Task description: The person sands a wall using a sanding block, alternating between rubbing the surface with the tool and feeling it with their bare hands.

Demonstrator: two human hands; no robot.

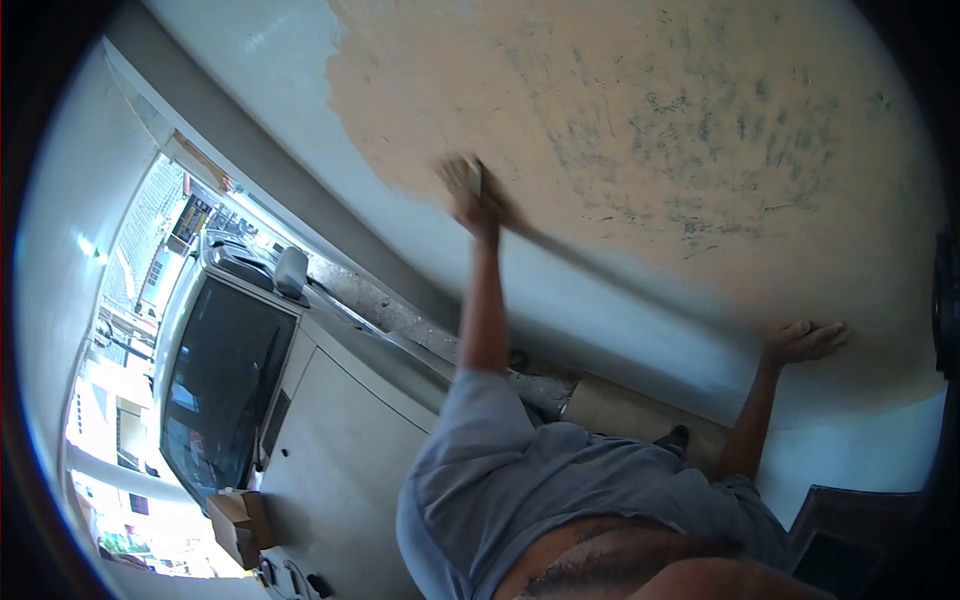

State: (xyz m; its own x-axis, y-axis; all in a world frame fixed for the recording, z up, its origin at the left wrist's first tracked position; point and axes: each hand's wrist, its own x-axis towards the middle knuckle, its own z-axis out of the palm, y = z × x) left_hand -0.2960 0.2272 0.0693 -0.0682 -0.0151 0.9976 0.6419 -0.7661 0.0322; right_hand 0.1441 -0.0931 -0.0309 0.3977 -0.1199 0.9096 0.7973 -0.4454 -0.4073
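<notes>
Left hand [465, 192] grips a blurred pale pad [475, 180], probably light and stiff, best held by its edges; right hand [806, 342] lies open against the wall [450, 90]

wall [640, 310]: pale | tan patch [600, 130]: dark-streaked | pale piece [475, 181]: blurred, near patch edge

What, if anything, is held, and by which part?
The left hand seems to hold a small pale piece; blur hides which part. The right hand shows nothing held.
</notes>
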